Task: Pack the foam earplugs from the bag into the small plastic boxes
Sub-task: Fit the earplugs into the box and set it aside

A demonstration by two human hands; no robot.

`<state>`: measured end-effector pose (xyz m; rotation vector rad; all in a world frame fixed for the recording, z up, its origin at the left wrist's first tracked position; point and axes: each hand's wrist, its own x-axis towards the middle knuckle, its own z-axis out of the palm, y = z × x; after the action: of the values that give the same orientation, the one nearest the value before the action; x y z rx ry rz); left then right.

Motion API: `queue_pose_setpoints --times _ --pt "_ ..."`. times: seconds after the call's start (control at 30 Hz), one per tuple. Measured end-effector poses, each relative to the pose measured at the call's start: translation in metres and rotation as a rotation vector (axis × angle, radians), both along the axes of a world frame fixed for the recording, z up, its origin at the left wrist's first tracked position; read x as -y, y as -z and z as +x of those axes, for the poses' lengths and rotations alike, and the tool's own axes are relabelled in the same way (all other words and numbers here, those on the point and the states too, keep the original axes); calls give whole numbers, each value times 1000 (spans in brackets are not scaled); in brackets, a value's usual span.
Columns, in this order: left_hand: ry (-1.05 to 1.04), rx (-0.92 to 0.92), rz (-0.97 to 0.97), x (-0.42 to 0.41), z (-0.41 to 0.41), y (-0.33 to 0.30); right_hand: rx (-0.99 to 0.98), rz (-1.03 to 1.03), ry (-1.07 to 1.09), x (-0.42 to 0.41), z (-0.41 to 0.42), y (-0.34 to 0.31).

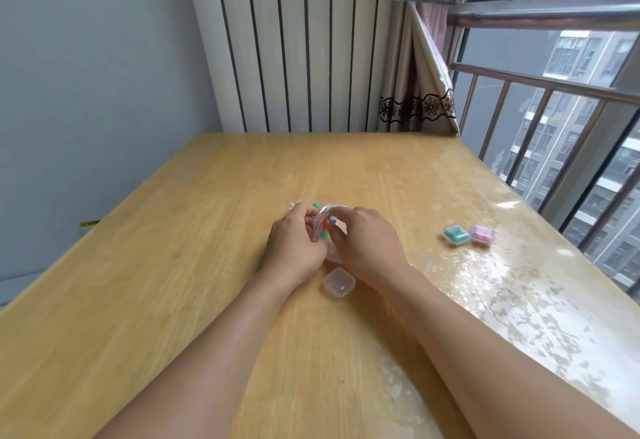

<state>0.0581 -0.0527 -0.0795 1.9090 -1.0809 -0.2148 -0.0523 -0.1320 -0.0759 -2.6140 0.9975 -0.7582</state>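
Grip: the left hand (294, 243) is closed on the clear bag (320, 222) at its left side, fingers curled around the film; the right hand (363, 239) pinches the same bag from the right, thumb and forefinger drawn together at what appears to be its mouth. The foam earplugs (325, 227), green, orange and blue, show through the plastic between the two hands, held just above the desk (173, 265). An empty clear box (339, 282) lies just below the hands, near the right wrist; whether its lid is on cannot be told. Farther right, well apart, sit a box with green earplugs (456, 235) and, touching it, a box with pink earplugs (482, 234). Step in hand, by judgement: opening the bag or drawing out a plug. It is best done with the left hand steadying the film while the right works one plug free, over the empty box. Both forearms reach forward, wrists converging, palms turned inward.
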Motion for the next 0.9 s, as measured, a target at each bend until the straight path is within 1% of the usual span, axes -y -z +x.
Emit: queue_pose_setpoints --times 0.1,0.3,0.47,0.6,0.8,0.9 --pt "19 -57 6 1 1 0 -38 -5 -4 0 0 -4" --pt "25 -175 -50 2 3 0 -15 67 12 3 1 -7" --pt "18 -232 -76 2 0 -2 -65 98 7 4 4 -8" --pt "-1 -197 -85 4 -2 0 -78 116 20 3 3 -11" --pt "-60 -68 -55 3 -2 2 -60 129 1 5 0 -8" --pt "-66 -40 -60 3 -2 2 -56 126 20 4 2 -7"
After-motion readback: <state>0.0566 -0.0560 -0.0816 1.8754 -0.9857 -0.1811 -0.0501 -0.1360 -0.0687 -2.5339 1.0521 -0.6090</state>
